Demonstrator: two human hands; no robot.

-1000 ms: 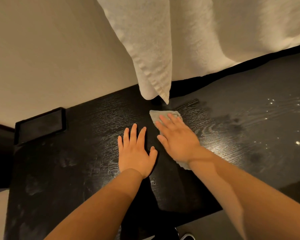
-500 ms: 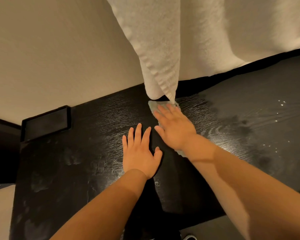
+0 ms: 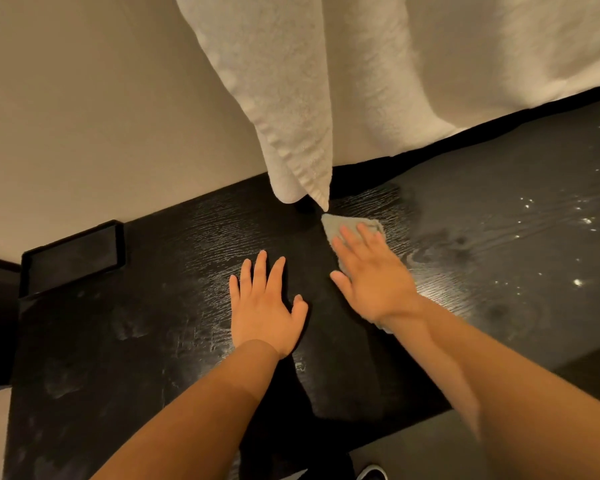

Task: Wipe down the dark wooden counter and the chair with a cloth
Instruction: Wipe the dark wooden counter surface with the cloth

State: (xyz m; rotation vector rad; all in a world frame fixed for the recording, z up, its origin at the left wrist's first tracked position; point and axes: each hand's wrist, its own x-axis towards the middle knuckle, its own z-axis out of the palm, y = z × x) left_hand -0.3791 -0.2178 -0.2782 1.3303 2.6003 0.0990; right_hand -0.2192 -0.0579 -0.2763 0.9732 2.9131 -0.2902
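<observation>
a right hand [image 3: 374, 271], fingers spread flat, presses a pale grey-green cloth [image 3: 347, 226] onto the dark wooden counter [image 3: 146, 341] near its back edge, just below the tip of a hanging white towel [image 3: 291, 133]. the cloth's long axis runs back to front under the palm. the left hand [image 3: 264, 306] rests flat and empty just beside it. white specks [image 3: 577, 282] lie toward the counter's right end, nearer the right hand and likely next. no writing is legible.

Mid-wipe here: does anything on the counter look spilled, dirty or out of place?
Yes. White specks are scattered on the right of the counter, and dull smudges mark its left; neither area looks wiped yet. The tip of the hanging towel dangles just above the cloth under the right hand and could get caught.
</observation>
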